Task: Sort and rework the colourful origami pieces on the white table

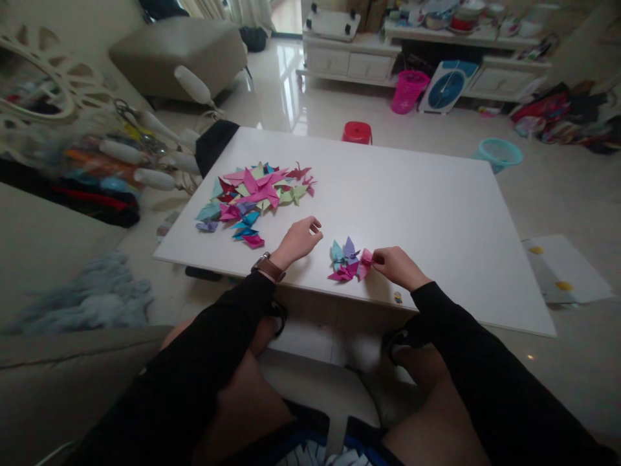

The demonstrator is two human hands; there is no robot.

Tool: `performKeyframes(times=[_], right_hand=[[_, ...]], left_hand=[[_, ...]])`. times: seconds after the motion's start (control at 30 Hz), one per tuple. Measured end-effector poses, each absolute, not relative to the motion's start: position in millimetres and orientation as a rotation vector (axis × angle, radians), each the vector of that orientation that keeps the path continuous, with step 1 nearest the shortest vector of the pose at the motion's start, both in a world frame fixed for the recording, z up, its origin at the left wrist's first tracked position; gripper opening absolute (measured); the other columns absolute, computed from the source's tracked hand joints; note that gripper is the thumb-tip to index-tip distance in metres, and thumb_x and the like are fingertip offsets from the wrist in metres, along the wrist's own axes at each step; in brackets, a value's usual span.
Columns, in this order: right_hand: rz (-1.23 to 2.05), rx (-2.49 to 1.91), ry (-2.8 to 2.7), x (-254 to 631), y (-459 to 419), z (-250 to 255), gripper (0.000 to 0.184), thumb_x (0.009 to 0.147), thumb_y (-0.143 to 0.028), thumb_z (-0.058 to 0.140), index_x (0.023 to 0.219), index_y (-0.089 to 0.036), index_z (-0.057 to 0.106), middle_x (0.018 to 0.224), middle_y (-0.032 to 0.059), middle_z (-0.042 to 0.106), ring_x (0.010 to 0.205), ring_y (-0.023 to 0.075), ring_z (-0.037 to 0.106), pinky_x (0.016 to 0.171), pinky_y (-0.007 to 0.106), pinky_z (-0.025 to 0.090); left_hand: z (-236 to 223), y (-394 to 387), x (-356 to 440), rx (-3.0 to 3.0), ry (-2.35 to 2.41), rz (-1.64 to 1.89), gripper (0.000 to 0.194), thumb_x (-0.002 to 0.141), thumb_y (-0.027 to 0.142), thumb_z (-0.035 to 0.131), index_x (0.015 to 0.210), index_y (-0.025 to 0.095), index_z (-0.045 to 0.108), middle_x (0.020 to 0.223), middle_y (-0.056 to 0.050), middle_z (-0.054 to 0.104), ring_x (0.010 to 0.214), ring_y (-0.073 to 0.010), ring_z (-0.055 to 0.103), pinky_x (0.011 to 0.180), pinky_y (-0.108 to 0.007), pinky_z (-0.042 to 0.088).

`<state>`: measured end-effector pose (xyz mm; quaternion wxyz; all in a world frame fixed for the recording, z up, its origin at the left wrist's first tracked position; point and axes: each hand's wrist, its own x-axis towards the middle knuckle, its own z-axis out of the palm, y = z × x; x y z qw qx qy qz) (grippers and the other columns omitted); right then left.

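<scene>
My right hand (395, 265) pinches a pink origami crane (365, 262) at the right side of a small cluster. In that cluster a light blue crane (336, 254), a purple crane (348, 250) and a magenta crane (344, 272) touch one another near the table's front edge. My left hand (301, 237) hovers left of them with curled fingers apart and nothing in them. Farther left spreads a large pile of folded paper cranes (257, 188) in pink, red, green, blue and purple.
All the cranes lie on a white table (412, 207). A small cartoon sticker (398, 297) is near its front edge. Beyond the table stand a red stool (357, 133) and a light blue basin (499, 153). A lamp with white bulbs (155, 179) is by the left edge.
</scene>
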<state>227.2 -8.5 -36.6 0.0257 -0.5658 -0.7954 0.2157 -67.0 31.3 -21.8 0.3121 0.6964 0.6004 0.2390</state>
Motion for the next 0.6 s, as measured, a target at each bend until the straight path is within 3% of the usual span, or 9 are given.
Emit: performKeyframes(times=[0.17,0.33,0.43,0.6], right_hand=[[0.725,-1.736,-2.416,231,-9,-33,0.008,0.084,-0.016,0.065,0.085,-0.018,0.073,0.081,0.0062,0.076,0.074,0.0193,0.068,0.067,0.028,0.043],[0.638,-1.800,-2.355,240,-8,-31,0.019,0.082,-0.012,0.065,0.098,-0.017,0.073,0.087,0.0056,0.078,0.077,0.0199,0.071,0.071,0.029,0.047],[0.607,-1.798,-2.334,243,-8,-30,0.018,0.084,-0.016,0.067,0.101,-0.018,0.072,0.090,0.0056,0.078,0.076,0.0197,0.070,0.071,0.030,0.047],[0.621,-1.805,-2.328,244,-10,-27,0.014,0.086,-0.020,0.066,0.099,-0.018,0.072,0.090,0.0058,0.078,0.076,0.0195,0.070,0.072,0.030,0.049]], left_hand=[[-30,43,-102,1.829,1.810,0.383,0.034,0.090,0.030,0.058,0.119,0.013,0.065,0.121,-0.018,0.072,0.112,-0.0295,0.068,0.098,-0.040,0.051],[-32,52,-141,1.609,2.234,0.144,0.057,0.087,0.045,0.065,0.131,0.010,0.058,0.147,-0.029,0.051,0.142,-0.0451,0.045,0.112,-0.056,0.040],[-31,56,-156,1.409,2.379,0.155,0.066,0.087,0.048,0.065,0.134,0.003,0.052,0.153,-0.037,0.039,0.147,-0.0512,0.034,0.112,-0.063,0.033],[-32,63,-167,1.286,2.329,0.114,0.065,0.088,0.050,0.063,0.133,0.004,0.053,0.155,-0.036,0.040,0.149,-0.0526,0.032,0.112,-0.062,0.031]])
